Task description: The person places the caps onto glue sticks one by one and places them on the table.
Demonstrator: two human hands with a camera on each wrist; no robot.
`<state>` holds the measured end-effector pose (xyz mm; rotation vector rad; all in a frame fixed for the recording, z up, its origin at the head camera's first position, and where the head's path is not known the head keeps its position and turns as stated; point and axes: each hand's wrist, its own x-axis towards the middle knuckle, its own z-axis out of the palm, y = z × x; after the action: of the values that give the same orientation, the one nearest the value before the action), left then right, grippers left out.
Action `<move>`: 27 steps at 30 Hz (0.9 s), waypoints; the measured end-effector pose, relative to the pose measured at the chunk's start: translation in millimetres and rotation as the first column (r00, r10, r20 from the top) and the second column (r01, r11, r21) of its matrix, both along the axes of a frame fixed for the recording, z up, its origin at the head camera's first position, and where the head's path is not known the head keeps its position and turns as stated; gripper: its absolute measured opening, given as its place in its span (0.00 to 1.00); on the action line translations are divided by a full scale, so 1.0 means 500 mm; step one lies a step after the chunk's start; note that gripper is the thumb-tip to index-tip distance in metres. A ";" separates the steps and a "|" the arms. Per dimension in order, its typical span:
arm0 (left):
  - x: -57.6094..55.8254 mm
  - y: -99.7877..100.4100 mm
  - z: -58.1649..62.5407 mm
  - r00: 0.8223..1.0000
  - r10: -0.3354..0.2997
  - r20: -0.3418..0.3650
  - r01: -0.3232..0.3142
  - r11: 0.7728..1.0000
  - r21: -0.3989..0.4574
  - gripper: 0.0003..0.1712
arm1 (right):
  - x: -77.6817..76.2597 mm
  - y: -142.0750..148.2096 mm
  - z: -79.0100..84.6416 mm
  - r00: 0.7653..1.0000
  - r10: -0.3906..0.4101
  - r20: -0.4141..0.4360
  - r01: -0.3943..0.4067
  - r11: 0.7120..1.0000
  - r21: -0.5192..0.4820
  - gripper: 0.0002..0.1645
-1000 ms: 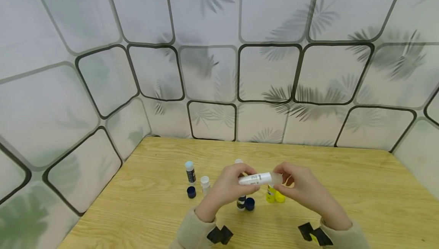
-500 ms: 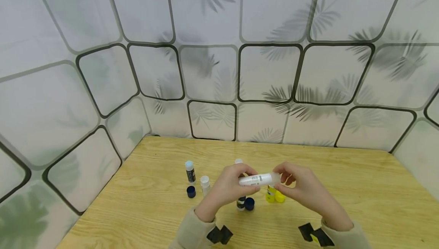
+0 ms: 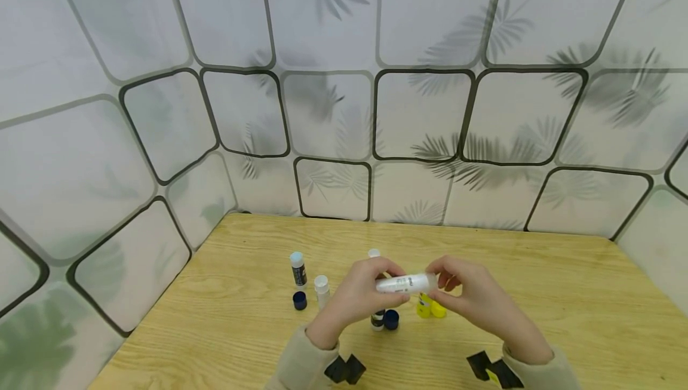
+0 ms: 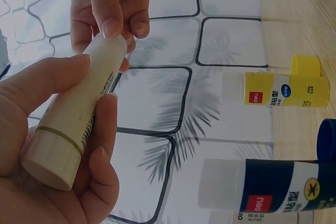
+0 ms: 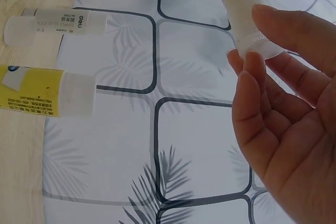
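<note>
A white glue stick (image 3: 405,283) lies nearly level above the table between both hands. My left hand (image 3: 362,294) grips its body, thumb on one side and curled fingers on the other; in the left wrist view a seam rings the near end of the glue stick (image 4: 79,103). At the opposite, translucent end, my right hand (image 3: 473,288) pinches with thumb and fingertips. That end looks ridged in the right wrist view, where my right hand (image 5: 294,108) curls beneath it. Below the hands stands a yellow glue stick (image 3: 424,306), its yellow cap (image 3: 439,309) beside it.
A navy glue stick (image 3: 378,319) stands partly hidden behind the left hand, near a navy cap (image 3: 392,319). Farther left are a pale-topped dark glue stick (image 3: 298,270), a second navy cap (image 3: 300,301) and a white glue stick (image 3: 322,288). A patterned curtain (image 3: 333,115) backs the table.
The held glue stick has rolled a little, shifting its printed lettering, and its translucent end has dipped slightly to the left. Both hands stay nearly in place; the standing sticks have not moved.
</note>
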<state>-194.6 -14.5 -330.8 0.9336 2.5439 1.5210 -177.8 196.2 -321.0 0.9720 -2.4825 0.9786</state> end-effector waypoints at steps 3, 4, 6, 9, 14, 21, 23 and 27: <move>0.001 0.000 0.000 1.000 -0.004 -0.006 0.004 1.000 0.001 0.12 | 0.002 -0.002 0.001 1.000 0.007 0.005 -0.007 1.000 0.002 0.15; 0.001 0.000 0.000 1.000 -0.004 -0.008 0.004 1.000 -0.001 0.12 | 0.003 -0.003 0.001 1.000 0.010 0.007 -0.010 1.000 0.001 0.15; 0.002 0.001 0.000 1.000 -0.002 -0.012 0.002 1.000 -0.006 0.12 | 0.004 -0.004 0.002 1.000 0.014 0.008 -0.014 1.000 -0.001 0.15; 0.003 0.000 0.001 1.000 -0.003 -0.015 0.003 1.000 -0.006 0.12 | 0.004 -0.004 0.002 1.000 0.020 0.010 -0.020 1.000 -0.003 0.15; 0.003 -0.001 0.004 1.000 -0.011 -0.006 0.011 1.000 0.012 0.12 | -0.001 0.004 0.000 0.999 0.039 0.033 -0.038 0.999 -0.020 0.13; 0.003 -0.005 0.003 1.000 -0.020 0.016 0.018 0.998 0.065 0.13 | -0.002 0.022 0.002 0.991 0.114 0.076 -0.105 0.988 -0.110 0.14; 0.004 -0.006 0.004 1.000 -0.023 0.015 0.022 0.997 0.075 0.13 | -0.002 0.024 0.003 0.983 0.155 0.099 -0.139 0.978 -0.153 0.14; 0.015 -0.004 0.021 1.000 -0.012 0.016 0.010 0.996 0.093 0.13 | -0.001 0.023 0.002 0.971 0.214 0.109 -0.183 0.953 -0.242 0.14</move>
<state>-186.9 -16.6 -320.2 0.9388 2.4718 1.6503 -178.2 207.6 -320.0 1.1279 -2.3380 1.4045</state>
